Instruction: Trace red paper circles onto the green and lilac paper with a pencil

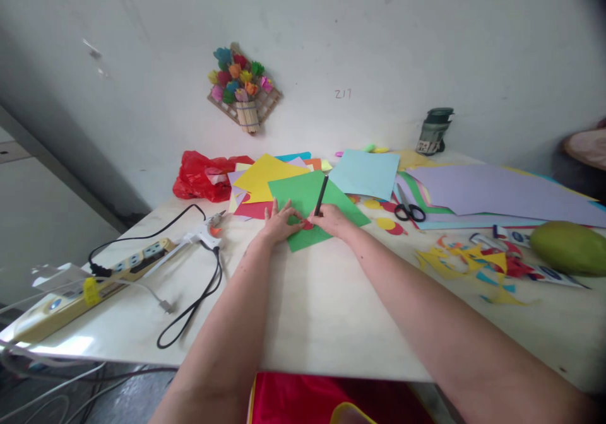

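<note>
A green sheet of paper [307, 192] lies on the white table [326, 310], partly over yellow and red sheets. My left hand [283, 222] rests on its left part with fingers spread, the thumb and a fingertip near a small red paper piece [307, 224]. Held upright and slightly tilted in my right hand [330, 217] is a dark pen [321, 195]. Its tip is hidden by the fingers, close to the red piece. Yellow and red paper circles [386, 224] lie just right of the green sheet.
Black-handled scissors [409, 212] lie at the right by stacked coloured sheets [497, 190]. Further right are paper scraps [464, 260], glue tubes and a green fruit [568, 247]. On the left are a glue gun [206, 229], cables and a power strip [113, 279]. A bottle [434, 132] stands behind.
</note>
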The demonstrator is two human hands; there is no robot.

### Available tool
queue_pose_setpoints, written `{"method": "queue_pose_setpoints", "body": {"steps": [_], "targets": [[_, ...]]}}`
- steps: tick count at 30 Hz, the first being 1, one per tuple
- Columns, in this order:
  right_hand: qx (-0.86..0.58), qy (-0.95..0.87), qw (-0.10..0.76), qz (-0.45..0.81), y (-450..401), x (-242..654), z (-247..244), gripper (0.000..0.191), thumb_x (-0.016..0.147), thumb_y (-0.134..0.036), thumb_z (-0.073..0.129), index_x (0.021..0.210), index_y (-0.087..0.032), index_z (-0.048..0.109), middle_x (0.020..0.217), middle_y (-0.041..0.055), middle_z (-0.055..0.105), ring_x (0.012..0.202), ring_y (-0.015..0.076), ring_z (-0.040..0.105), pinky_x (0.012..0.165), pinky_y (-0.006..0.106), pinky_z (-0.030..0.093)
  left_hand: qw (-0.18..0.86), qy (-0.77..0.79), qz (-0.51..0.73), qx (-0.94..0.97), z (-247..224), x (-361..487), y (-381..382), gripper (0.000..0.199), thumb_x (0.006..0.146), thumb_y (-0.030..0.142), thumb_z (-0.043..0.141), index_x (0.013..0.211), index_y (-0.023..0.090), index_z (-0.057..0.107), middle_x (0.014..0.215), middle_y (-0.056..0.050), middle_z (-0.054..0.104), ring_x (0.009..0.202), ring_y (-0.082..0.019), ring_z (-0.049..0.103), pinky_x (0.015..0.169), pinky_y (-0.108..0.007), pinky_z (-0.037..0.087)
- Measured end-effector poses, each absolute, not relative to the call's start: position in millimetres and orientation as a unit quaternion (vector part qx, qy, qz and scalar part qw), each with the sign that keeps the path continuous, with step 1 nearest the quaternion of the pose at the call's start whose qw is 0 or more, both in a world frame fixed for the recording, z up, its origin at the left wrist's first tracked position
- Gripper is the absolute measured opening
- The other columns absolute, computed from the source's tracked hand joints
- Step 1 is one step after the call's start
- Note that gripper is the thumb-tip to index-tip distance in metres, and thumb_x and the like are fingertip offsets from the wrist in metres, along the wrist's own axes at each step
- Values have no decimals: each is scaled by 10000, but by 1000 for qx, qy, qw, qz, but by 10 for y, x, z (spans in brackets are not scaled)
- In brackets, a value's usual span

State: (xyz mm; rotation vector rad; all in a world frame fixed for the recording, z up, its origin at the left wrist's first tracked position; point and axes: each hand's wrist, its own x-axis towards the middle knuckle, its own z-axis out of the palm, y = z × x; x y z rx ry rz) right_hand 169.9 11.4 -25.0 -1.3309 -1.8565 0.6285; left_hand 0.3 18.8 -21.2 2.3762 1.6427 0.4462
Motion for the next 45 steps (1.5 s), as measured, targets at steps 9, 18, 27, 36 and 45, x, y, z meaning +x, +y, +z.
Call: {"method": "queue_pose_setpoints", "body": {"steps": [9,18,27,36,45], "targets": [[-523,-724,381,238,134,1729,-246,104,649,-193,556,686,-127,627,694,56,641,628,126,559,582,215,416,114,558,156,807,-226,-2,201,375,669,601,481,902,315,554,1386,73,220,1261,-292,-107,965,-564,-37],[-530,-716,384,244,148,1751,-242,109,647,-193,563,706,-126,625,731,67,650,673,139,579,619,232,432,109,559,152,808,-210,1,183,369,677,595,471,900,312,551,1386,71,222,1263,-284,-100,973,-554,-33],[-536,-706,396,237,169,1775,-248,110,662,-205,565,712,-130,627,750,64,656,688,134,585,656,241,444,113,560,150,807,-203,4,184,364,677,588,478,905,315,552,1387,67,219,1264,-282,-99,968,-557,-43],[-548,-685,425,221,198,1768,-302,114,668,-244,573,692,-143,622,699,50,646,656,131,576,620,236,440,110,560,154,806,-222,-2,193,371,670,596,481,903,316,553,1389,61,217,1263,-283,-100,966,-563,-40],[-536,-692,448,181,271,1758,-372,155,657,-309,600,675,-156,618,712,42,641,648,118,571,628,223,431,112,564,150,804,-207,6,185,349,672,570,494,903,317,557,1387,70,218,1263,-285,-100,972,-559,-36]]}}
